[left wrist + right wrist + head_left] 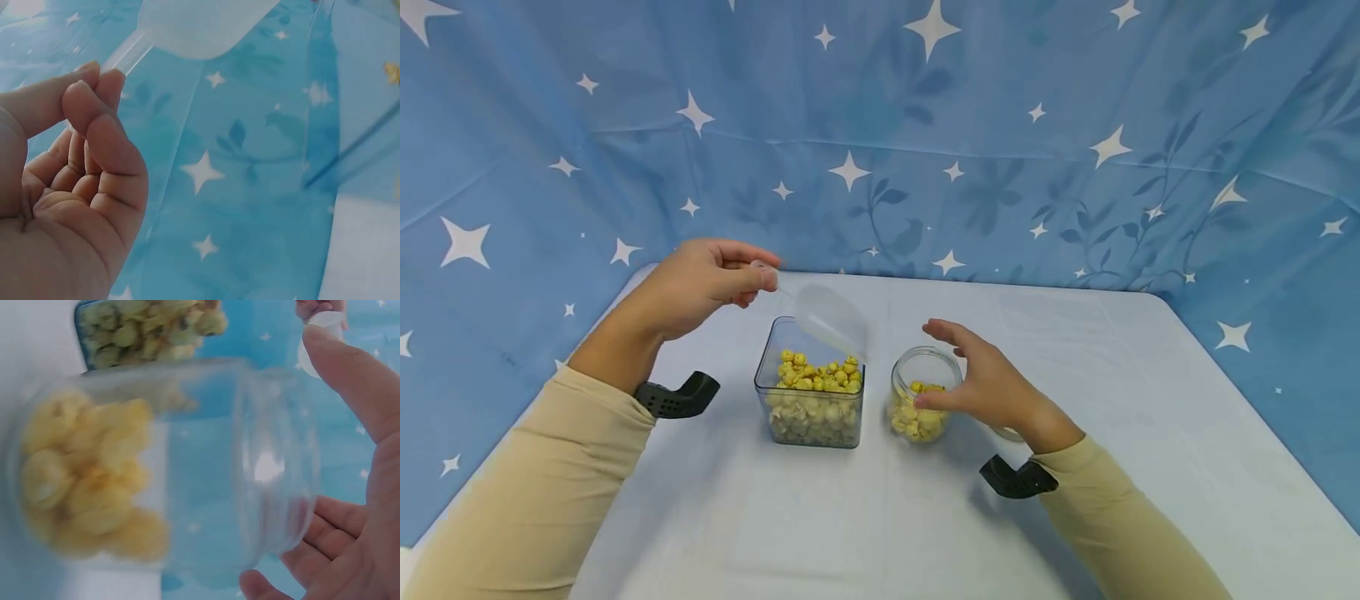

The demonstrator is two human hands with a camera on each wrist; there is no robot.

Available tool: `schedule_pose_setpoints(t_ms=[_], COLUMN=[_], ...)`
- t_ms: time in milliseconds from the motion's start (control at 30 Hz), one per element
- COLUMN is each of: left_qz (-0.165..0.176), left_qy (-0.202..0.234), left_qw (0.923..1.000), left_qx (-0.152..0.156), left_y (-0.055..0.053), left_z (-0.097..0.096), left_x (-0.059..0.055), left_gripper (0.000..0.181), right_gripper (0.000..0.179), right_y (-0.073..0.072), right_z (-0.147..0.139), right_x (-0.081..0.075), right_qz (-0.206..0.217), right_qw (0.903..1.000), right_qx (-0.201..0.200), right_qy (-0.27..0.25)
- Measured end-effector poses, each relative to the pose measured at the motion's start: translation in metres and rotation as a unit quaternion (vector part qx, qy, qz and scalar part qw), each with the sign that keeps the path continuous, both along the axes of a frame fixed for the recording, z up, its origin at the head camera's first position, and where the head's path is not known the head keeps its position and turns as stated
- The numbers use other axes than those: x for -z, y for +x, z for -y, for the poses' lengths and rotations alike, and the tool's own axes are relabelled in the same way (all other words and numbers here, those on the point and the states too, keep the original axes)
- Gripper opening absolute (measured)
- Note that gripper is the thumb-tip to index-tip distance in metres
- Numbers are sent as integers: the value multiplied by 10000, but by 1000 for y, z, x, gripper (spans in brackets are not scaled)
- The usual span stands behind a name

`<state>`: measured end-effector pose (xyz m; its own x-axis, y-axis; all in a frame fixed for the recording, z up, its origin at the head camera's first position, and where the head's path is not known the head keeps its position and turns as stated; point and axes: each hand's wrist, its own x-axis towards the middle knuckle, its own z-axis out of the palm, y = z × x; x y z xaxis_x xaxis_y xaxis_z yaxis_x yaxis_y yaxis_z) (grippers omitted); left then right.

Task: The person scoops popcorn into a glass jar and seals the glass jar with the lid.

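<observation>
My left hand [703, 279] pinches the handle of a translucent plastic scoop [831, 317] between thumb and fingers. The scoop's bowl hangs over the back right of a clear square container [808, 393], which holds yellow popcorn [820, 379]. To the right of that container stands an upright clear jar [206, 487], uncovered and partly filled with popcorn [87, 481]. My right hand [985, 379] is spread about the jar's right side near the rim. Its thumb [350, 381] stands apart from the glass, and some fingertips lie behind the jar's neck in the right wrist view.
A round lid-like disc [1007, 434] lies on the white table [820, 525], mostly hidden beneath my right hand and wrist. Behind the table hangs a blue curtain [880, 133] with white stars. Each wrist wears a black band [677, 396].
</observation>
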<state>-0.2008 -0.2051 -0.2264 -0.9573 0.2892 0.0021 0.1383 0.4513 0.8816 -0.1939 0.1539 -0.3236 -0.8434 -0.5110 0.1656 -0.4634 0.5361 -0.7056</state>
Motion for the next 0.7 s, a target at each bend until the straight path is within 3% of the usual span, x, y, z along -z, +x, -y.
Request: schedule_pose_setpoints(t_ms=[133,367,567,700], left_qz=[-107,-30,-147,-299], left_qy=[-189,-1062,-1723,-2118], left_qw=[9997,9936,9847,9768], left_qx=[-137,-387,-230,-82], left_y=[4,7,7,7], left_z=[18,30,23,20], left_x=[-5,-13,-20,-24], left_gripper=[45,42,42,38], right_gripper=[98,106,111,110], right_y=[-3,-10,-17,-20], right_z=[11,43,65,71], right_x=[-13,-28,-31,-32], right_qz=[-244,-291,28,15], right_qw=[9994,9955,9884,9864], right_qx=[-167,-719,-1016,-1030], right_qy=[203,541,1132,1278])
